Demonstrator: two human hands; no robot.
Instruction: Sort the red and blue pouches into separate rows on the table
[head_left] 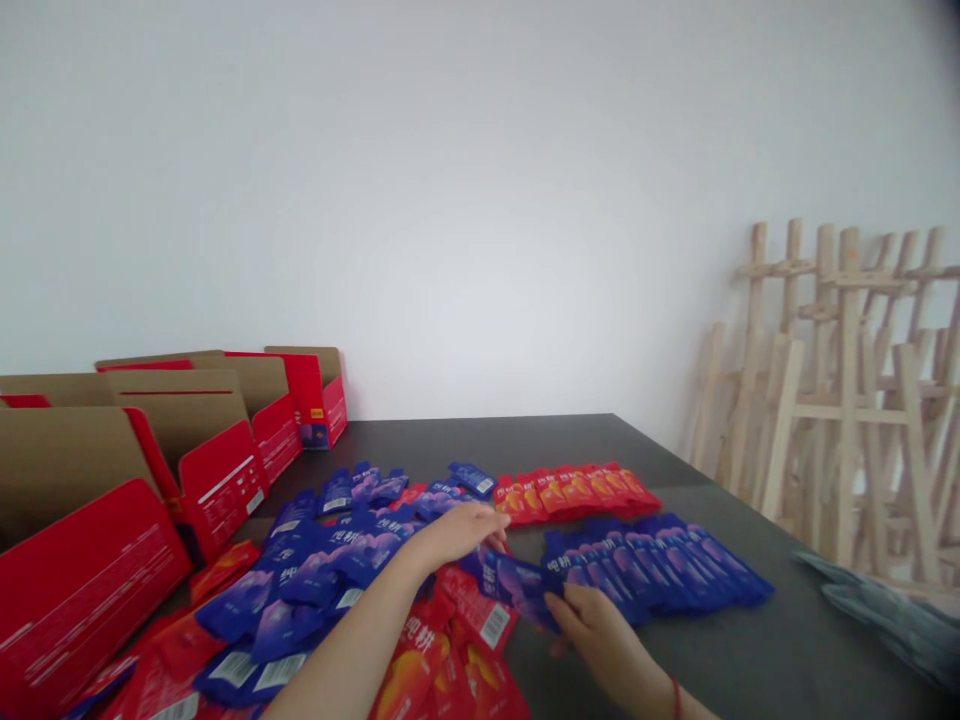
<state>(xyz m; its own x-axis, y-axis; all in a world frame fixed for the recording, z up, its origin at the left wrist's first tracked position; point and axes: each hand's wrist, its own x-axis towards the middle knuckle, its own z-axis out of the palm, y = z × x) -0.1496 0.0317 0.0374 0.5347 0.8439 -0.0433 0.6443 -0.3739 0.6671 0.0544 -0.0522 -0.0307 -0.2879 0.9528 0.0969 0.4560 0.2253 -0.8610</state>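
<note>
A blue pouch (517, 585) with pale print hangs between my two hands, tilted down to the right. My right hand (596, 628) pinches its right end between thumb and fingers. At its left end my left hand (461, 532) has its fingers bent down on the pouch; the fingertips are partly hidden. Under and left of my left arm lies a loose pile of blue pouches (322, 570) and red pouches (427, 655), some with barcodes up. Just beyond my right hand is a row of overlapping blue pouches (660, 565). Behind it runs a similar row of red pouches (574, 490).
Open red cardboard boxes (225, 490) with brown insides line the left side of the dark table (465, 435). A white wall rises behind. On the right stand several wooden easels (847, 400), with grey plastic-looking material (892, 610) near the table's right edge.
</note>
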